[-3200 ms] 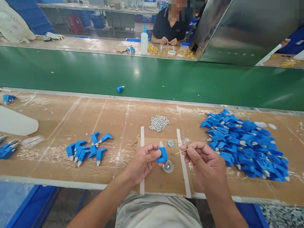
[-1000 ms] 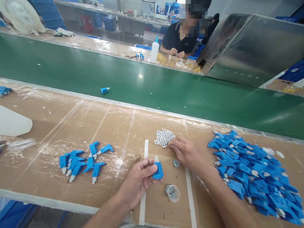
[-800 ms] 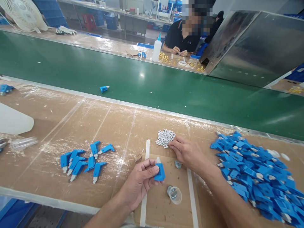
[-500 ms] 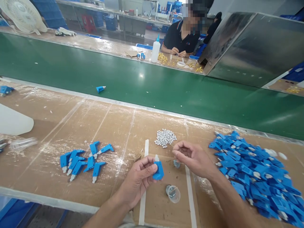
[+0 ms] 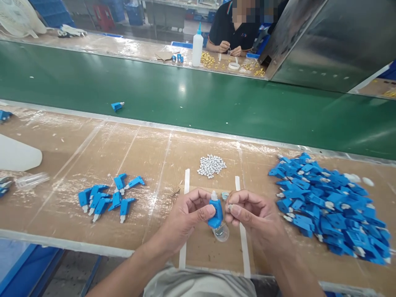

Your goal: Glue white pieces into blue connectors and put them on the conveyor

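Observation:
Between the thumb and fingers of my left hand (image 5: 190, 214) is a blue plastic part (image 5: 216, 216), held upright with its white tip pointing up. Close on its right, my right hand (image 5: 252, 212) pinches a small greyish piece (image 5: 230, 207), mostly covered by the fingertips. Below the blue part a clear plastic cup (image 5: 223, 236) stands partly hidden. Behind the hands a small blue-tinted container (image 5: 225, 195) shows in part. Farther back lies a heap of small grey-white pieces (image 5: 212, 166).
A large pile of blue parts (image 5: 331, 206) covers the right side; several more blue parts (image 5: 100, 202) lie at left. A green conveyor belt (image 5: 148, 95) crosses behind, carrying one blue part (image 5: 117, 106). Across it, a person (image 5: 233, 33) works beside a white bottle (image 5: 197, 47).
My right hand has come down from near the grey-white heap to beside the blue part. The left hand has shifted slightly right with the blue part, and the view has tilted down.

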{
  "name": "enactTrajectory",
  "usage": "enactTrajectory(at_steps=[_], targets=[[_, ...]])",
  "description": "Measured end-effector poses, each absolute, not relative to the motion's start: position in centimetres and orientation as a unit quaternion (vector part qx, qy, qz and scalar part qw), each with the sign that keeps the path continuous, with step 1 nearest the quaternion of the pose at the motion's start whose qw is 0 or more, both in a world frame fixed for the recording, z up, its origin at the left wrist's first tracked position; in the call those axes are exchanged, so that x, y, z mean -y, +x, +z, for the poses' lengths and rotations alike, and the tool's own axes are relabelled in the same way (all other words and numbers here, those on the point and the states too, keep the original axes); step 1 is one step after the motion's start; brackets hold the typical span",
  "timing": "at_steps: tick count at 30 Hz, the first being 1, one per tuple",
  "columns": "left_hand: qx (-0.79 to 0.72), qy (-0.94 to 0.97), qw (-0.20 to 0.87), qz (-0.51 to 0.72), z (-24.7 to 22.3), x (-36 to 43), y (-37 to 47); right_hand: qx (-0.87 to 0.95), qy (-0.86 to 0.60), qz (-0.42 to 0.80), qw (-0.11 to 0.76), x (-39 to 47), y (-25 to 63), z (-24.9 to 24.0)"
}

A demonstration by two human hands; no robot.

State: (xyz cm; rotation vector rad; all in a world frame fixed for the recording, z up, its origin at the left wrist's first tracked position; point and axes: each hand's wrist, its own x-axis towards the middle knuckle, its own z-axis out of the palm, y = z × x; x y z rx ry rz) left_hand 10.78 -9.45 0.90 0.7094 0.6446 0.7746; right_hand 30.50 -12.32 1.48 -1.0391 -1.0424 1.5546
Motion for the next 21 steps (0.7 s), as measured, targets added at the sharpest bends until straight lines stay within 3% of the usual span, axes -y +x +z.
enactTrajectory(at_steps=[21], targets=[[-0.309,0.333,0.811,0.369,0.5,10.0,10.1,0.481,-0.517,0.539,0.460,13.7,28.7,2.8]])
